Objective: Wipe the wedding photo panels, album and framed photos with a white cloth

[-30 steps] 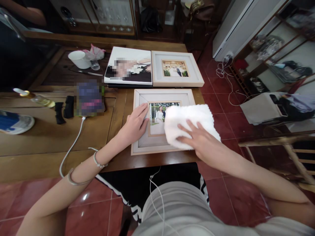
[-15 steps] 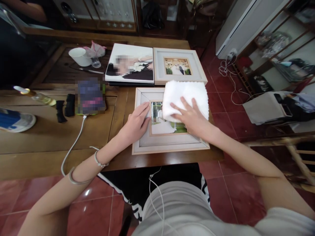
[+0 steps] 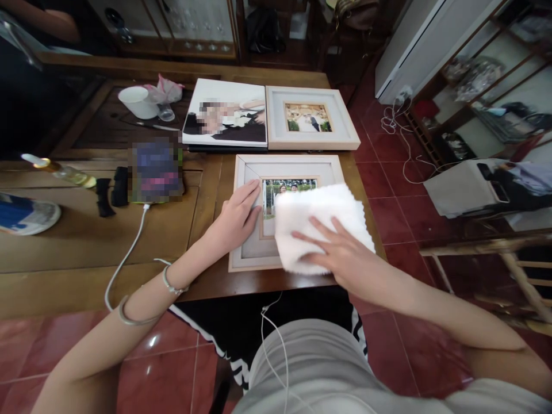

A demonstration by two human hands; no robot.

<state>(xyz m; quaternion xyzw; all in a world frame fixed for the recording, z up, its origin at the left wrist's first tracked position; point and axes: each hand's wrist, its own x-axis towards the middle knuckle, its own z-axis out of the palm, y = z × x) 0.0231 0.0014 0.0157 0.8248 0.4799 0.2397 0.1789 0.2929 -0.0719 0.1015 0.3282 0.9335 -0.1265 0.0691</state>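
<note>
A light wooden picture frame [image 3: 252, 253] lies face up at the table's front edge, with a photo of two people on grass in its centre. My left hand [image 3: 239, 215] rests flat on the frame's left side, fingers stretched out beside the photo. Under my right hand [image 3: 340, 244] is a folded white fluffy cloth [image 3: 297, 213], which covers the lower right of the photo and frame. The right fingers are spread flat over the cloth, pressing it from above. Part of the cloth reaches past the frame's right and front edges.
Behind lie a wedding photo panel [image 3: 245, 132] and a second framed photo [image 3: 276, 121]. To the left are a blurred-out device [image 3: 155, 169] with a white cable [image 3: 125, 270], a dropper bottle [image 3: 73, 175] and a white cup [image 3: 138, 102]. Red floor tiles border the wooden table [image 3: 172, 247].
My right hand has slid the cloth toward me and slightly right, uncovering the upper part of the photo and the frame's top right corner. My left hand stays on the frame.
</note>
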